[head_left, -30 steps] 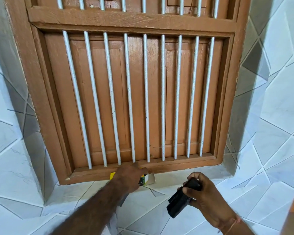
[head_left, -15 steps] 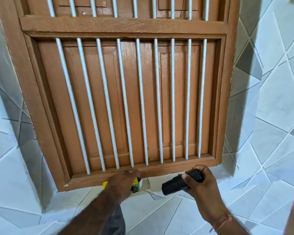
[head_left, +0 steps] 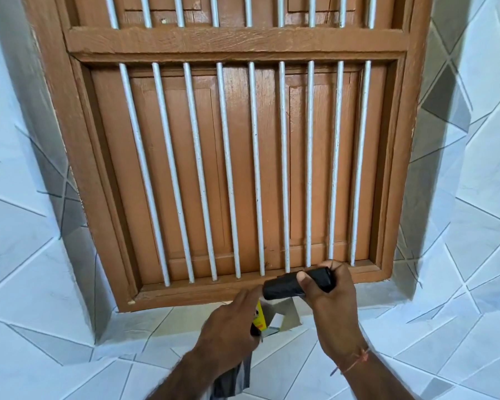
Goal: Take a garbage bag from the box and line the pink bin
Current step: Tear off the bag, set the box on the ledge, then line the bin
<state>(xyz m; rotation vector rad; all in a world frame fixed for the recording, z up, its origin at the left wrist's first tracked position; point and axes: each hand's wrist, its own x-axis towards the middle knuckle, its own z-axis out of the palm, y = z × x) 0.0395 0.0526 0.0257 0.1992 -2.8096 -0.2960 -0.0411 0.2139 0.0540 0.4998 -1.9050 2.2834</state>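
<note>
My right hand (head_left: 334,306) grips a black roll of garbage bags (head_left: 286,285), held level just above the window sill. The roll's left end points at my left hand (head_left: 228,327). A small yellow box (head_left: 259,314) with an open cardboard flap (head_left: 287,311) stands on the sill, right behind my left hand. My left index finger reaches up to the roll's end. A dark grey garbage bag (head_left: 234,378) hangs from under my left palm. The pink bin is out of view.
A brown wooden window frame (head_left: 214,43) with white vertical bars (head_left: 227,168) and shut shutters fills the wall ahead. The tiled sill (head_left: 162,321) and white-grey tiled walls (head_left: 479,197) surround it.
My right hand has brought the roll up and to the left, turning it level above the box. My left hand has come off the box top and now points a finger at the roll's end.
</note>
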